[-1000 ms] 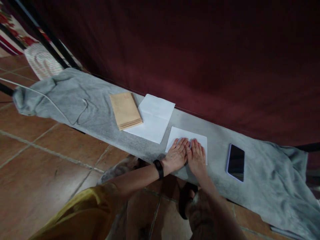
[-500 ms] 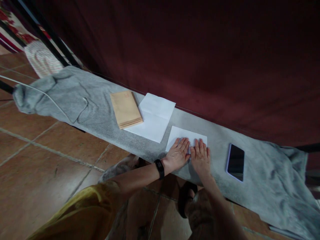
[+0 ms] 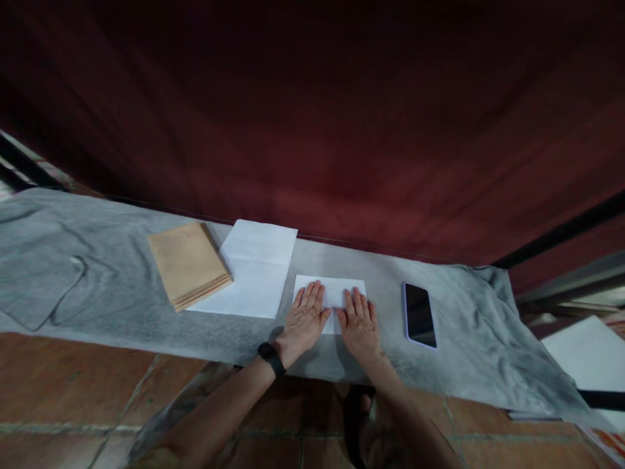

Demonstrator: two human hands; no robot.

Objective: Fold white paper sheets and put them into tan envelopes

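Note:
A small white sheet of paper (image 3: 328, 284), seemingly folded, lies flat on the grey cloth. Pressed on its left part is my left hand (image 3: 305, 319), palm down with fingers stretched out. My right hand (image 3: 359, 324) rests flat on the right part, its fingers also extended. The two thumbs come close together over the middle of the paper. My hands cover much of its lower half. To the left, larger white sheets (image 3: 258, 267) with a crease across them lie partly under a stack of brown envelopes (image 3: 188, 260).
A phone (image 3: 420, 315) in a light purple case lies right of my hands. The grey cloth (image 3: 122, 326) covers a long narrow bench. A cable (image 3: 68, 296) lies at the left. Behind hangs a dark red curtain (image 3: 312, 156); a black bar (image 3: 561, 231) slants at the right.
The head view has turned to the right and levelled, so things on the bench appear further left. My hands have spread slightly apart, both still flat on the paper.

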